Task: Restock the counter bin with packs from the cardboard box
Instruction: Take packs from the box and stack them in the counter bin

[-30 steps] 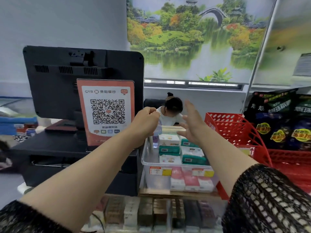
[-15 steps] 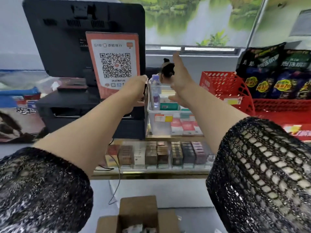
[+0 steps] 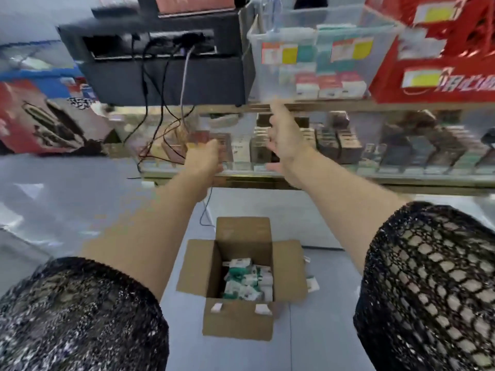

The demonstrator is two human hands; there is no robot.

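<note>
My left hand (image 3: 206, 158), fingers loosely curled, and my right hand (image 3: 284, 137), fingers straight and spread, are both empty, held out above and beyond the cardboard box (image 3: 235, 322). The box sits open on the floor, with green-and-white packs (image 3: 246, 281) inside. The clear counter bin (image 3: 266, 76) stands on the counter, well above the box.

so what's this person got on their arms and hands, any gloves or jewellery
Black open-knit mesh sleeves: the left sleeve looks denser and glittery, the right sleeve a wide net. Both stop short of the bare forearms. The left hand and right hand wear no gloves; blur hides any rings.
</note>
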